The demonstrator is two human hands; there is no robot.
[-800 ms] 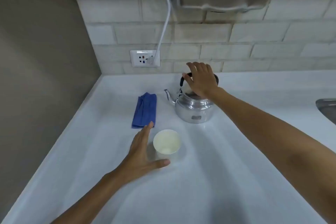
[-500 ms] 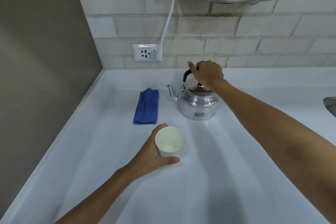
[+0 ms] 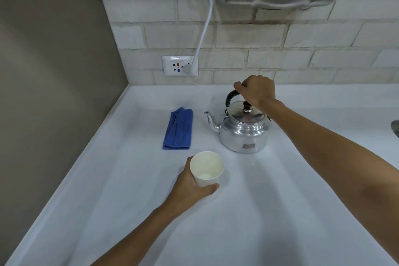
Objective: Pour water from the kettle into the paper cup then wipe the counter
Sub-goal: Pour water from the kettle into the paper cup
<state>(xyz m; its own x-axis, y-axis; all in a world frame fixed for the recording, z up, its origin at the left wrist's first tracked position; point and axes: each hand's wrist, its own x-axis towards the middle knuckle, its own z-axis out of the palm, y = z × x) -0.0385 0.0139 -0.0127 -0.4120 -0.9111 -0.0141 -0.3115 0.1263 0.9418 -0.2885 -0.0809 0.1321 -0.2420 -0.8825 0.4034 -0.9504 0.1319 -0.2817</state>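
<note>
Head view, looking down: my right hand [image 3: 257, 90] is closed around the black arched handle of the shiny round metal kettle [image 3: 243, 130], which stands upright on the white counter [image 3: 259, 211], spout pointing left. My left hand [image 3: 190, 185] wraps the side of the white paper cup [image 3: 206, 168], thumb in front, fingers behind it; the cup stands upright just in front of the kettle. A folded blue cloth [image 3: 178, 128] lies left of the kettle, apart from both.

kettle handle [image 3: 232, 97]: its top hidden under the right hand [image 3: 257, 92]
sink [image 3: 395, 128]: cut off at 3 o'clock
socket label [image 3: 179, 57]: too small to read
</note>
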